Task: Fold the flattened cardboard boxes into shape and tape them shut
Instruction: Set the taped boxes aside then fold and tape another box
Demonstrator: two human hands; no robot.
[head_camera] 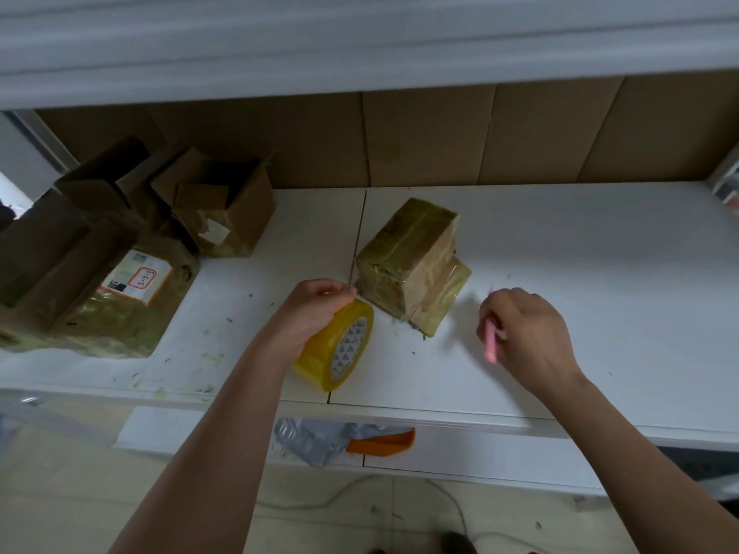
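Note:
A small cardboard box [412, 261], wrapped in yellowish tape with one flap sticking out at its lower right, sits in the middle of the white table [580, 273]. Just in front of it, my left hand [310, 313] grips a yellow roll of packing tape [340, 347] from above, the roll standing on edge on the table. To the right of the box, my right hand [528, 333] holds a thin pink cutter [491, 341], slightly blurred and apart from the box.
Several open, taped cardboard boxes [224, 209] are piled at the table's left; one [132, 281] carries a label. Flat cardboard sheets [480, 137] line the back under a white shelf. An orange-and-grey item [360, 437] lies on the lower ledge.

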